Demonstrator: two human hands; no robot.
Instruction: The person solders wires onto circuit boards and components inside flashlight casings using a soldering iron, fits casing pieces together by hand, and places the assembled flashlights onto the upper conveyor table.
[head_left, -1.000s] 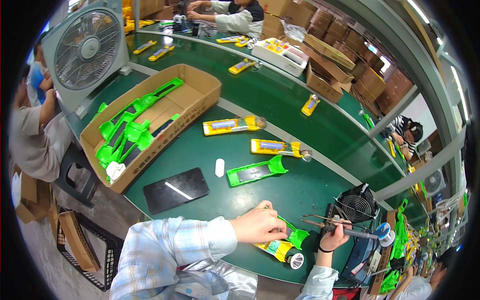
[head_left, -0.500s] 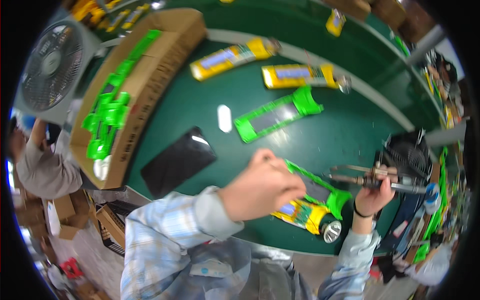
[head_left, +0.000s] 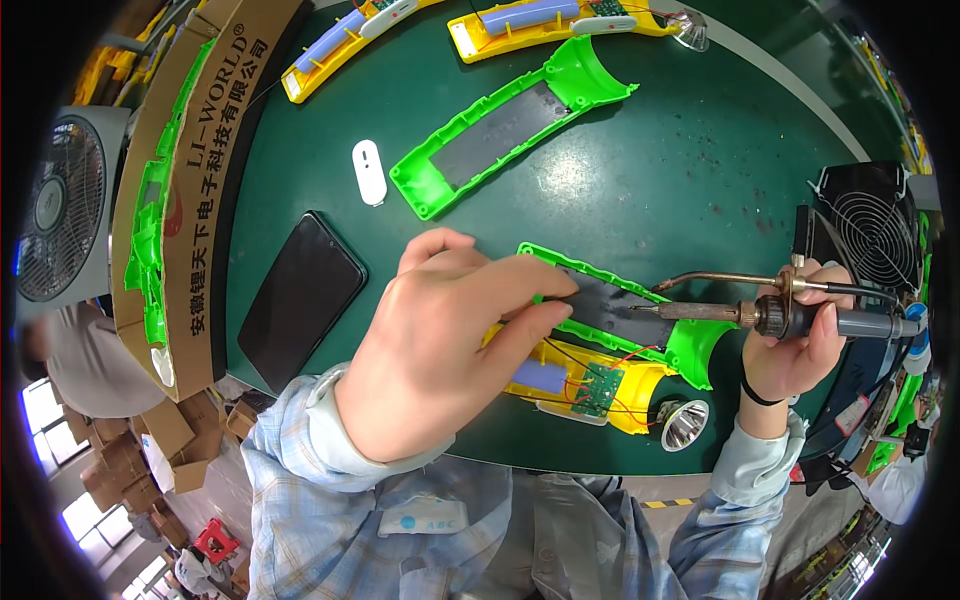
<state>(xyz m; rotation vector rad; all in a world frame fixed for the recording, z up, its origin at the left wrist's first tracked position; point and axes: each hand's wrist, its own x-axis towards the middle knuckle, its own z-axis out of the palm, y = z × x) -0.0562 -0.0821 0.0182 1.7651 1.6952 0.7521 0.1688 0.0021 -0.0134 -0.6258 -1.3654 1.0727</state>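
My left hand [head_left: 450, 340] presses down on a green plastic housing half with a dark panel [head_left: 610, 305], which lies over a yellow flashlight body [head_left: 600, 385] holding a small green circuit board, red and black wires and a silver reflector [head_left: 683, 424]. My right hand [head_left: 795, 345] grips a soldering iron [head_left: 740, 312] by its dark handle. The iron's tip points left and touches the dark panel near my left fingertips.
A second green housing half [head_left: 510, 125] lies farther out, with a small white part [head_left: 369, 172] and a black phone [head_left: 298, 298] to its left. Two yellow flashlight bodies [head_left: 560, 18] sit at the far edge. A cardboard box [head_left: 175, 190] of green parts stands left, a black fan [head_left: 875, 235] right.
The view has swung down and closer to the bench. My left hand has settled onto the green housing, and the soldering iron's tip has come down onto the dark panel.
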